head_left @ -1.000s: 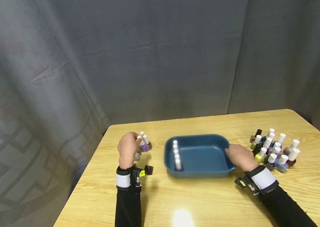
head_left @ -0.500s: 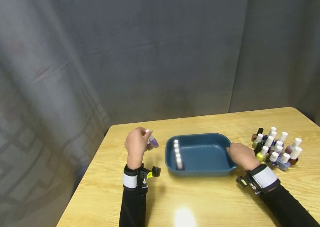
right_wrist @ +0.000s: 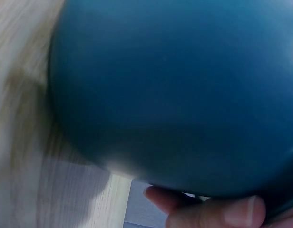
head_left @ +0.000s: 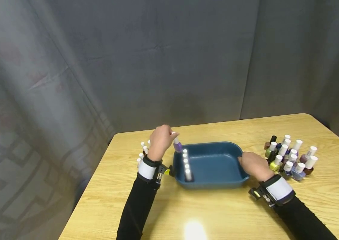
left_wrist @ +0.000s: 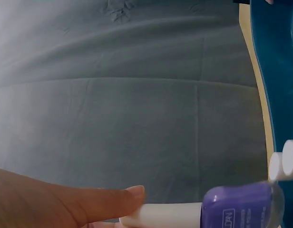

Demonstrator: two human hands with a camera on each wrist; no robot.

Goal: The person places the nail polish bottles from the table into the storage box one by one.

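Note:
My left hand [head_left: 169,136] pinches the white cap of a purple nail polish bottle [head_left: 177,146] and holds it just above the far left corner of a blue tray [head_left: 214,182]. The left wrist view shows the purple bottle [left_wrist: 241,209] lying sideways past my fingertips [left_wrist: 130,195]. A row of several white-capped bottles [head_left: 186,163] stands along the tray's left wall. My right hand [head_left: 243,160] grips the tray's right rim. The right wrist view shows its fingers [right_wrist: 218,209] curled under the tray's edge [right_wrist: 175,95].
A cluster of several nail polish bottles [head_left: 289,154] stands on the wooden table [head_left: 217,213] to the right of the tray. A few white-capped bottles [head_left: 143,151] stand to the left, behind my left wrist. A grey curtain hangs behind the table.
My left hand lifted the purple bottle out of the left group and carried it right to the tray's far left corner. The right hand stayed on the tray's rim.

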